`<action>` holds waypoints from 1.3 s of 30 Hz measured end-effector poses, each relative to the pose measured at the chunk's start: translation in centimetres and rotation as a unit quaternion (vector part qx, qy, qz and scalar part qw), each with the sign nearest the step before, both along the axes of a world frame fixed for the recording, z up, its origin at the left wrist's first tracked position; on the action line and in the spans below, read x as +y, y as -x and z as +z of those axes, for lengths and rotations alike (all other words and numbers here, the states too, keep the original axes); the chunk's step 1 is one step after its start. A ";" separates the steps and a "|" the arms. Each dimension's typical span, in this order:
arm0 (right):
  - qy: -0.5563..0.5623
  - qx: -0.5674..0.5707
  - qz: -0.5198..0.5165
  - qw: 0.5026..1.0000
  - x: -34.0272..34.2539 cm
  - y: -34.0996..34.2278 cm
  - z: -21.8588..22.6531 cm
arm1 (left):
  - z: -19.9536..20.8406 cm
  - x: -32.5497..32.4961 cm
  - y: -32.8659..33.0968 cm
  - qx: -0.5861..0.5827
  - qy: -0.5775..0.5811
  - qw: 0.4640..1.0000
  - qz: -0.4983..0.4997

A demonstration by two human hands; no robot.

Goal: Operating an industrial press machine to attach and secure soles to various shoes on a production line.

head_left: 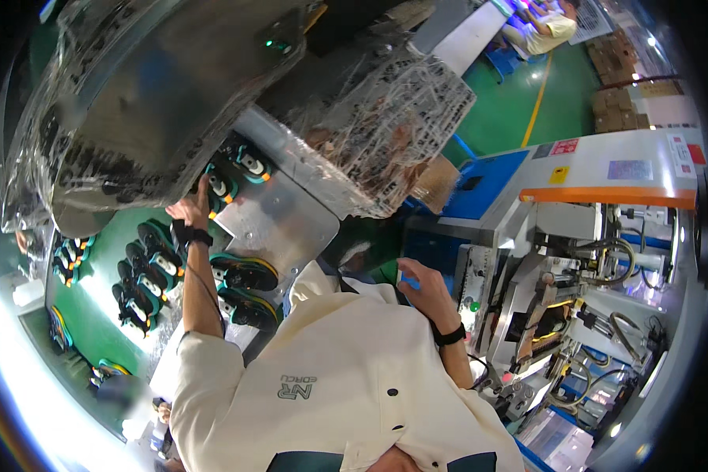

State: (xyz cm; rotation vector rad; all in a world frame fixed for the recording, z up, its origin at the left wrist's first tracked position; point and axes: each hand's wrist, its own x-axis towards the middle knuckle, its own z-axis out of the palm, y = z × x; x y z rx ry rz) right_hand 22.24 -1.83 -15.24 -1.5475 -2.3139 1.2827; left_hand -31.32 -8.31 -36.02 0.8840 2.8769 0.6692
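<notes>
My left hand [191, 207] reaches up at the left and closes on a black shoe [222, 186] with a teal sole and orange edging, under the plastic-wrapped machine. Some of its fingers are hidden. A similar shoe [252, 163] stands just to the right on the metal table [279, 212]. Two more black shoes, one above the other [248, 273], lie on their sides nearer my body. Beside the machine on the right, my right hand [427, 289] is held in the air, fingers loosely apart and nothing in them.
Plastic film wraps the large machine [173, 86] overhead. Several shoes [145, 271] stand in a row at the left. A machine with hoses and clamps [558, 315] fills the right. Far off, a person in a light shirt [551, 31] sits near stacked cartons [615, 106].
</notes>
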 end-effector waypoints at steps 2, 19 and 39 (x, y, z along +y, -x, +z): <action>-0.005 0.007 -0.018 1.000 -0.3 -0.4 0.0 | 0.4 2.7 -0.6 0.008 0.061 0.998 -0.027; 0.000 -0.037 -0.154 0.987 -3.5 -8.9 -2.0 | -6.8 -11.7 12.0 -0.083 0.150 0.976 0.137; 0.073 -0.020 -0.222 0.972 -8.9 -11.0 -6.1 | -10.1 10.5 6.2 -0.241 0.014 0.970 0.020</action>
